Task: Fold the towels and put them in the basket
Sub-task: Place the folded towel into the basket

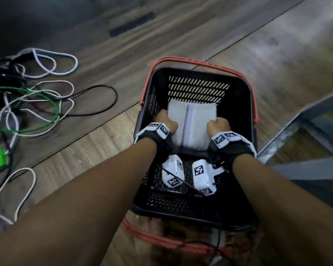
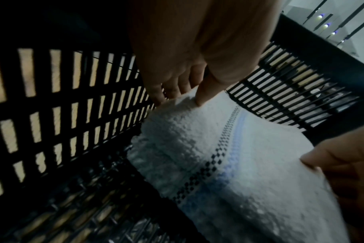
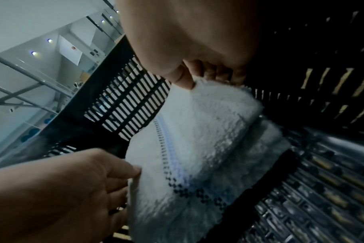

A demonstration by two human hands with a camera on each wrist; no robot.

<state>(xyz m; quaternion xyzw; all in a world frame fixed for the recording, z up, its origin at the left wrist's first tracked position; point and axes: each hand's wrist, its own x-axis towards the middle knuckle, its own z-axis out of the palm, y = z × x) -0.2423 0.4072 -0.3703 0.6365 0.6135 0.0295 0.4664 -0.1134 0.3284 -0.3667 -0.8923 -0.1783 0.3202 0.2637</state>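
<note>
A folded white towel (image 1: 192, 123) with a black checked line and a pale blue stripe is held inside the black basket (image 1: 236, 89), just above its slotted floor. My left hand (image 1: 164, 121) grips the towel's left edge, thumb on top (image 2: 206, 95) and fingers underneath. My right hand (image 1: 218, 126) grips the right edge the same way, thumb (image 3: 185, 82) pressed onto the pile. The towel (image 2: 229, 164) sags a little between both hands. In the right wrist view the folded layers of the towel (image 3: 208, 134) show at its side.
The basket has red handles (image 1: 190, 61) folded outward and stands on a wooden floor (image 1: 277, 54). A tangle of white, green and black cables (image 1: 33, 96) lies to the left. A metal frame leg (image 1: 300, 127) runs at the right.
</note>
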